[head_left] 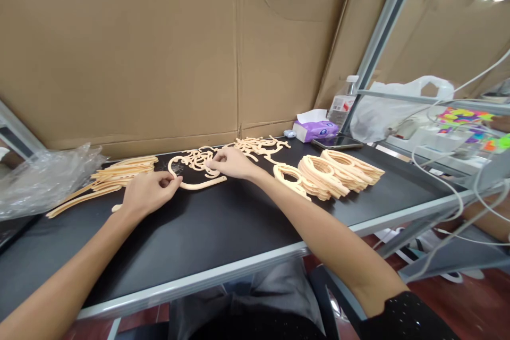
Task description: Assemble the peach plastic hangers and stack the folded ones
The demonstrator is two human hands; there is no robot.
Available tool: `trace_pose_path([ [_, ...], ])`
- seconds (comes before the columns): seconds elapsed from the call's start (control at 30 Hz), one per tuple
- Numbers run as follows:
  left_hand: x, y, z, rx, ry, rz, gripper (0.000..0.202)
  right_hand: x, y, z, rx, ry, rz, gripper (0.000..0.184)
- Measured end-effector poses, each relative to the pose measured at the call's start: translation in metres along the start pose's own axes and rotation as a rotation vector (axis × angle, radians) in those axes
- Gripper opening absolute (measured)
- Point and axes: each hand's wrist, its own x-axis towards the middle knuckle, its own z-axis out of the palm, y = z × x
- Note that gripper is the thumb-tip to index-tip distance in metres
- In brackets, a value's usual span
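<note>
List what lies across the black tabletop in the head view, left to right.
Crumpled clear plastic bag → stack of long peach-coloured strips → left hand → right hand → stacked peach-coloured ring-shaped pieces

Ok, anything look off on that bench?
The tangled heap of peach-coloured shaped pieces under the right hand stands out: its pieces lie jumbled, while the ring-shaped stack to its right and the long strips to its left sit roughly aligned. The cardboard screen also has a ragged top edge.
</note>
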Motion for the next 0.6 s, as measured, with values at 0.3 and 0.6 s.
trace_pose_path([
  [0.3,-0.0009,0.0030,-0.0015,0.071,-0.019,-0.004,0.044,0.0015,0.0041,0.0001,-0.092,-0.047,0.048,0.012],
  [0.6,-0.0001,-0.0013,0.0014,-0.053,0.034,0.056,0.037,-0.0027,-0.0012,-0.0016,-0.119,-0.201,0.061,0.010],
])
